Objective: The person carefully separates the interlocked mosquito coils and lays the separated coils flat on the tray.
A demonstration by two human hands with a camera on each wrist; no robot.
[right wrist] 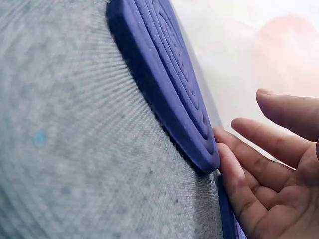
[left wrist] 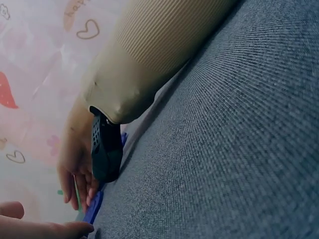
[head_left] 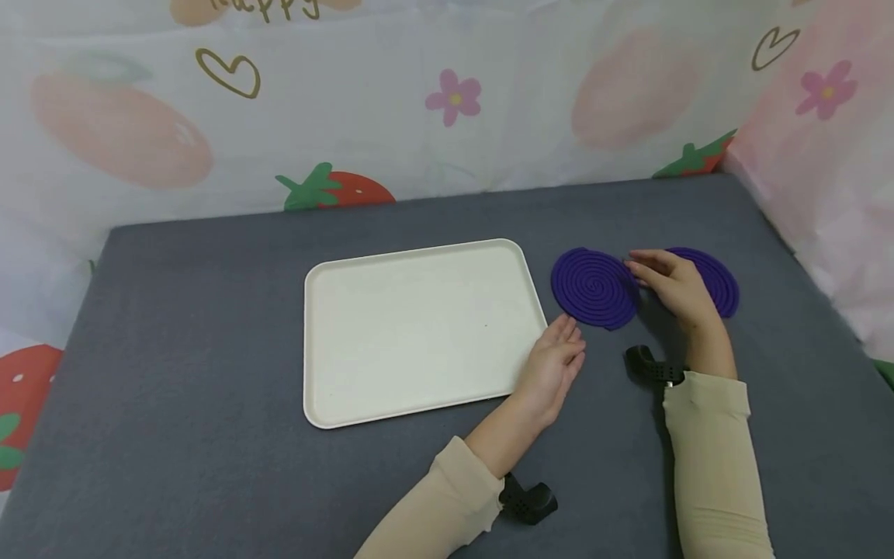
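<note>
A flat purple coiled disc [head_left: 594,287], wound in a spiral of smooth strands, lies on the table. At its right edge is my right hand [head_left: 673,287], fingers slightly bent; in the right wrist view the fingertips [right wrist: 227,154] meet the rim of the disc [right wrist: 167,94]. My left hand [head_left: 552,365] reaches over the tray's right edge with fingers extended, their tips at the lower left rim of that same disc. A second purple coiled disc [head_left: 722,287] lies to the right, partly hidden behind my right hand. Neither hand plainly grips anything.
A white rectangular tray [head_left: 419,334] lies left of the discs, with its right edge under my left hand. Grey cloth [head_left: 195,373] covers the table. A printed curtain [head_left: 517,132] hangs behind it. Each wrist wears a black camera mount [head_left: 653,365].
</note>
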